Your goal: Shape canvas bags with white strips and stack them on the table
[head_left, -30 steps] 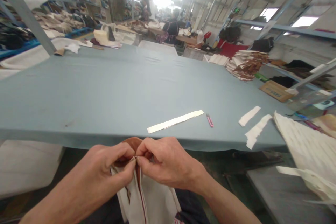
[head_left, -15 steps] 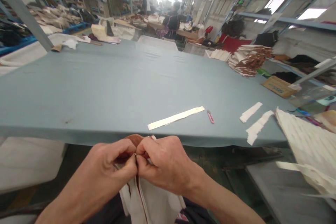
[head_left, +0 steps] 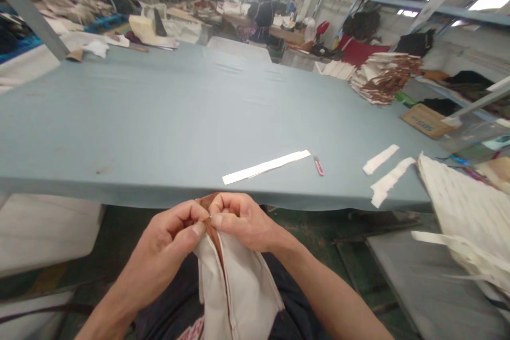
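A cream fabric piece (head_left: 243, 281) with a brown side hangs in front of my body, below the table's near edge. Its long seam or slit runs downward, showing brown between the two cream edges. My left hand (head_left: 173, 239) pinches the top of one edge between thumb and fingers. Close against it, my right hand (head_left: 241, 223) grips the other edge in the same way. The fingertips of both hands meet at the top of the slit, and whatever small detail lies between them is hidden. Beyond the hands, a pale strip (head_left: 266, 167) lies beside pink thread snips (head_left: 319, 166).
A blue-grey covered table (head_left: 159, 117) spreads ahead. Two torn white strips (head_left: 380, 159) lie on its right part, near a cream ribbed fabric pile (head_left: 462, 207). Farther back are a cardboard box (head_left: 426, 120) and a stack of brown-and-cream pieces (head_left: 384, 77). Someone is in the background (head_left: 263, 10).
Both hands have shifted slightly up in view, still pinching the fabric. More of the cream piece and its brown slit now shows below them. The view has tilted down a little.
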Demonstrator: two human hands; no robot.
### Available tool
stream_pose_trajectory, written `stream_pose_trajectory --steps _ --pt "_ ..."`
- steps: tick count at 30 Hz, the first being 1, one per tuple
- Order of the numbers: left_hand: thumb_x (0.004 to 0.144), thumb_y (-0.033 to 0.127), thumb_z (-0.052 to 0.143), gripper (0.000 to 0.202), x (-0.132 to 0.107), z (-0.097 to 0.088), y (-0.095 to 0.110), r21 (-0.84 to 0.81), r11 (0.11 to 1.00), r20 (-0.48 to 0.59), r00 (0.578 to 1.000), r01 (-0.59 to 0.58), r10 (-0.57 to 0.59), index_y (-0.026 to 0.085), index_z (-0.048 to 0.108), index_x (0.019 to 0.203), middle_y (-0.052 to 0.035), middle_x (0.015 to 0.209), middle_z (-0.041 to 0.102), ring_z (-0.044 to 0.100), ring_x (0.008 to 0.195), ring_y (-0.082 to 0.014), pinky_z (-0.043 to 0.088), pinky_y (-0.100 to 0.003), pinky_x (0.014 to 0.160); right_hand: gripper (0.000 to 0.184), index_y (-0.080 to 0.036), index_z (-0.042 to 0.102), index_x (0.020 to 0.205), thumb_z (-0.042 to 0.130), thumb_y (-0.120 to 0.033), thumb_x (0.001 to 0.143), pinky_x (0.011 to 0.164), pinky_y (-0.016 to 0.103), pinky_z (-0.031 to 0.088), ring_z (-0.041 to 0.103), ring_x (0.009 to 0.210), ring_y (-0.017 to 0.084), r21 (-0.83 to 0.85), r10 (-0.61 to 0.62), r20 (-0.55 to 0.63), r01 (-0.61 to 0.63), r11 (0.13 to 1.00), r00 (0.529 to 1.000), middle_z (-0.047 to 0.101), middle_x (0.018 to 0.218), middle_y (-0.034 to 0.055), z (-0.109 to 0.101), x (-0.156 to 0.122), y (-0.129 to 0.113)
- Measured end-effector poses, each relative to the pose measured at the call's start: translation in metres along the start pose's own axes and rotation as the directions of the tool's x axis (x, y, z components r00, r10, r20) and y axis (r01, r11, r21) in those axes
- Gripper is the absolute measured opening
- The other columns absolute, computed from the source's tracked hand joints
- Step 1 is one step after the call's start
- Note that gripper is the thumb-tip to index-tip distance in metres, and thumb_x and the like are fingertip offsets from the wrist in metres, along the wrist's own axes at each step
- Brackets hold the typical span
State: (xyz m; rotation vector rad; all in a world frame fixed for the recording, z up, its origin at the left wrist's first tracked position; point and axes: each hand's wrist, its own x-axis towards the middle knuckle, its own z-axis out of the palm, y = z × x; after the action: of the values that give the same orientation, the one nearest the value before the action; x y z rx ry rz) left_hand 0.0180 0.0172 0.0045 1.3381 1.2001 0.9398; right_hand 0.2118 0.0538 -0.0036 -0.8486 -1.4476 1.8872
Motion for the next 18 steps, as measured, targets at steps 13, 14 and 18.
stream_pose_trajectory --steps 13,14,18 --pt "0.082 0.035 0.051 0.018 0.004 0.006 0.007 0.262 0.950 -0.035 0.982 -0.173 0.188 0.028 0.054 0.066 0.0068 0.057 0.053 0.048 0.053 -0.0155 0.039 -0.027 0.051 0.013 -0.025 0.051 0.081 0.063 -0.028 0.082 0.064 0.027 0.034 0.042 0.060 0.011 -0.537 -0.158 -0.141 0.059 0.842 0.977 0.051 0.068 -0.0085 0.003 -0.005 -0.007" --pt "0.080 0.036 0.050 0.017 0.006 0.005 0.006 0.244 0.956 -0.037 0.984 -0.162 0.176 0.028 0.053 0.065 0.0068 0.058 0.052 0.047 0.054 -0.0155 0.038 -0.027 0.051 0.013 -0.026 0.050 0.082 0.062 -0.027 0.082 0.064 0.028 0.033 0.042 0.060 0.011 -0.565 -0.149 -0.141 0.044 0.824 0.979 0.051 0.068 -0.0085 0.005 -0.005 -0.011" --pt "0.076 0.035 0.047 0.014 0.014 0.003 -0.002 0.202 0.971 -0.028 0.990 -0.127 0.135 0.029 0.049 0.063 0.0074 0.057 0.046 0.041 0.053 -0.0152 0.035 -0.027 0.049 0.017 -0.027 0.043 0.085 0.059 -0.021 0.087 0.066 0.030 0.027 0.040 0.061 0.013 -0.675 -0.129 -0.157 -0.012 0.737 0.979 0.049 0.070 -0.0078 0.013 -0.004 -0.016"
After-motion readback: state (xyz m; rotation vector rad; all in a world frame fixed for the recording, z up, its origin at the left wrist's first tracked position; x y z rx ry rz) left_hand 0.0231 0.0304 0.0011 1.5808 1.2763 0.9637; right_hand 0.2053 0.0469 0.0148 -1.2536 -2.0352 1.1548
